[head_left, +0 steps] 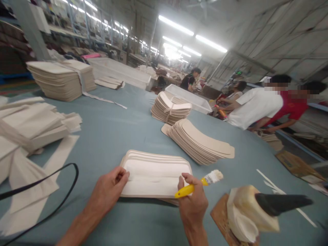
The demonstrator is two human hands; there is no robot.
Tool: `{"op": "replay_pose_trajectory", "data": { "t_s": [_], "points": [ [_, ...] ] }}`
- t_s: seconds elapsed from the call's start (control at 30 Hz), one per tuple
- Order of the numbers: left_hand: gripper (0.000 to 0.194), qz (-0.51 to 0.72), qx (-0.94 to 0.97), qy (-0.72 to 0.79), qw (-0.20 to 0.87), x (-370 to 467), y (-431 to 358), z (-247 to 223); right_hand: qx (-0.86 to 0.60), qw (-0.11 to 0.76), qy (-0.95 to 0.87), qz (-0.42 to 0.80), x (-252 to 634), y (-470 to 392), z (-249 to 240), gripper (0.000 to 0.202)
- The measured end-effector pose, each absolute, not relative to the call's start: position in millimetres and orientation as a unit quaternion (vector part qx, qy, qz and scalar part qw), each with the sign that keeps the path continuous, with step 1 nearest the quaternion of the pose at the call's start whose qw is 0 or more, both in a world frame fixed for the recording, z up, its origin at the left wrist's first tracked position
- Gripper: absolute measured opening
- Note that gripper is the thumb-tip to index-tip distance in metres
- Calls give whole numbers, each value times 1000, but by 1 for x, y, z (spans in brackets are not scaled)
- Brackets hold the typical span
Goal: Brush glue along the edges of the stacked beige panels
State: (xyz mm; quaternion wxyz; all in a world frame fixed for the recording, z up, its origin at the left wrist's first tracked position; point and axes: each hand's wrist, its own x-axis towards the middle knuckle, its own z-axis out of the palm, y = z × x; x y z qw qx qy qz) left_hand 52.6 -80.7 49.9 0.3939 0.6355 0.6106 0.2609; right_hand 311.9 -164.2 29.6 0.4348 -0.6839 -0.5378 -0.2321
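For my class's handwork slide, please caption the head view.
A yellow-handled paintbrush in the right hand, the left hand at the edge of layered cream panels on a blue-green tabletop.

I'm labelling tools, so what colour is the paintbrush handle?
The paintbrush handle in the right hand is yellow; it shows best in the head view.

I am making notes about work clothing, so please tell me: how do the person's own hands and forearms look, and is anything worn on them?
The left hand and right hand are bare, without gloves; I can make out no ring. The left forearm and right forearm show no sleeve, watch or cable. Their upper parts lie outside the picture.
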Motion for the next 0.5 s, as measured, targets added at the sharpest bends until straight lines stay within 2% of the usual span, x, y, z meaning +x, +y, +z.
{"op": "replay_pose_trajectory", "data": {
  "t_s": [0.07, 0.17, 0.27, 0.5],
  "points": [
    [42, 245, 646, 618, 375, 53, -81, 53, -732, 390, -505, -239, 332, -170, 27, 35],
    [41, 215, 674, 628, 325, 57, -83, 59, -772, 370, -486, -177, 348, -175, 18, 44],
    [40, 194, 689, 632, 295, 62, -85, 65, -786, 376, -476, -120, 354, -175, 6, 45],
    [46, 241, 693, 591, 335, 78, -79, 75, -787, 414, -450, -83, 360, -165, -16, 39]
  ]
}}
